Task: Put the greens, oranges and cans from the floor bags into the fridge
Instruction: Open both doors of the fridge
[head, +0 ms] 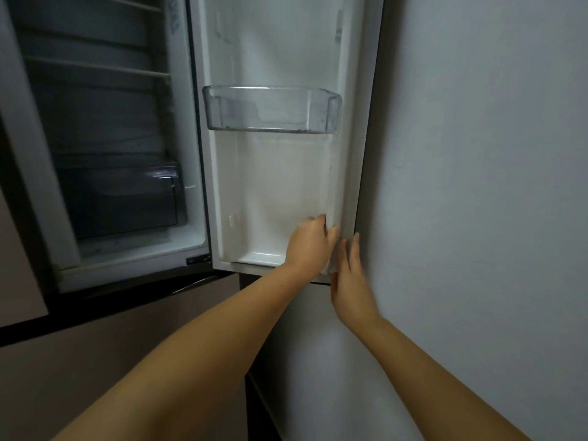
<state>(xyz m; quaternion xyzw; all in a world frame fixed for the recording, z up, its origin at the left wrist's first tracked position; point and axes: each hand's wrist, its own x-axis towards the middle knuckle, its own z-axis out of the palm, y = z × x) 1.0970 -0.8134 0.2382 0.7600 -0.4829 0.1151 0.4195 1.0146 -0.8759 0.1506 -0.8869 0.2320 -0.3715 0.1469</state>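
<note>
The fridge (105, 148) fills the left and middle of the view with its upper compartment open and dark inside: bare shelves (95, 66) stacked far back and a drawer (124, 198) low down, with no food that I can make out. Its door (280, 173) is swung wide to the right, the inner lining facing the camera and its long axis running top to bottom, so the free edge lies close against the grey wall (477, 154) on the right. A clear door bin (272, 109) hangs about midway up the door and holds nothing I can see.

Both hands meet at the door's lower right corner. The left hand (310, 245) lies on the inner side, fingers curled onto the raised rim of the lining. The right hand (350, 281) comes in from the wall side, fingers straight and close together, laid flat along the door's outer edge in the narrow gap between door and wall. Neither holds any produce or can.

The greens, oranges, cans and floor bags are out of view. Judging by the task, they lie below and behind this view, so the hands must leave the door and go down and back to reach them. Which hand is nearer to them cannot be told.
</note>
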